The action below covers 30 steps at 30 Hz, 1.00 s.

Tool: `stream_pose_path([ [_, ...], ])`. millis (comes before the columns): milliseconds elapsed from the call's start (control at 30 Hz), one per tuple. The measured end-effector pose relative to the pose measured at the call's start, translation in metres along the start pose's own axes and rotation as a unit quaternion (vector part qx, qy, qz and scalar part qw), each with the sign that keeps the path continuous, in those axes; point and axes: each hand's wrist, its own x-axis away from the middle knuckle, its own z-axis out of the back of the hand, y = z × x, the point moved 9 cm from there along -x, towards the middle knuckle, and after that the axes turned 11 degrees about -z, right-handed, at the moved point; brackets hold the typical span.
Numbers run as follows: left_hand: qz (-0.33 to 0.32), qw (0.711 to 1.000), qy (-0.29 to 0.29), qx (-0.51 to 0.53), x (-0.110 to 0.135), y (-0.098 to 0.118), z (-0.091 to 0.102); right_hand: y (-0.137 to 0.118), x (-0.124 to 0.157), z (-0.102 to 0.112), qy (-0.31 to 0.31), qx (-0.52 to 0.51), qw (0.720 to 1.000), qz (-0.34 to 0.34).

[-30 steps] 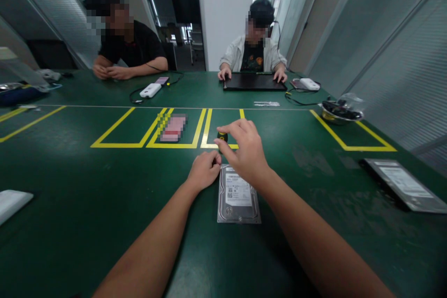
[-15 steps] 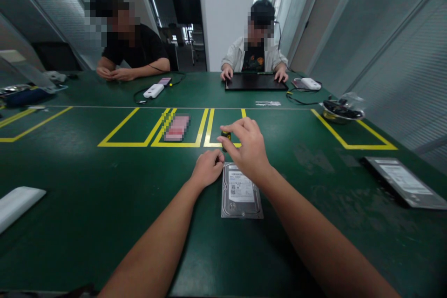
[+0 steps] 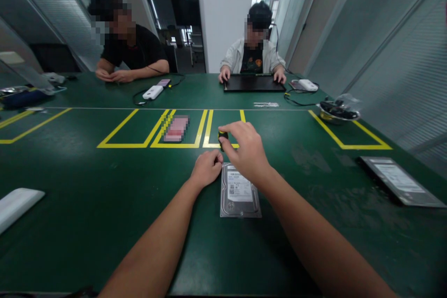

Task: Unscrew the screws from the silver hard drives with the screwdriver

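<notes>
A silver hard drive (image 3: pixel 240 195) with a white label lies flat on the green table, below my hands. Between thumb and fingers my right hand (image 3: pixel 246 146) grips the short black-and-yellow handle of a screwdriver (image 3: pixel 223 140), held roughly upright over the far left corner of the drive. The lower end of the screwdriver is hidden. Against that same corner rests my left hand (image 3: pixel 208 167), its fingers curled closed and pinched together; what they hold, if anything, cannot be made out.
A second hard drive (image 3: pixel 400 181) lies at the right. Yellow tape frames hold a pink phone (image 3: pixel 176 128); a bowl of dark items (image 3: pixel 338 111) stands far right. A white object (image 3: pixel 19 207) is at left. Across the table sit two people, one with hands on a black panel (image 3: pixel 254 83).
The screwdriver handle has turned a little in my right fingers, and the index finger has shifted over its top. My left hand stays at the drive's corner. The view has shifted slightly.
</notes>
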Motion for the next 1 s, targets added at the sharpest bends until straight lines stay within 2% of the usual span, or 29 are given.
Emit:
stream_pose_path([
  [333,0.014,1.0,-0.006,-0.015,0.0,-0.002,-0.001,-0.002,-0.002,0.008,0.014,-0.028,0.999,0.015],
  [700,0.01,1.0,0.0,-0.011,0.0,-0.002,-0.001,0.004,-0.005,0.003,-0.016,-0.05,0.999,0.004],
  [833,0.016,1.0,-0.004,-0.006,0.0,-0.002,-0.001,0.009,-0.006,0.006,-0.002,-0.037,0.999,-0.028],
  [1000,0.014,1.0,-0.002,0.002,-0.001,-0.001,0.0,0.005,-0.007,0.006,-0.006,-0.017,1.0,-0.012],
])
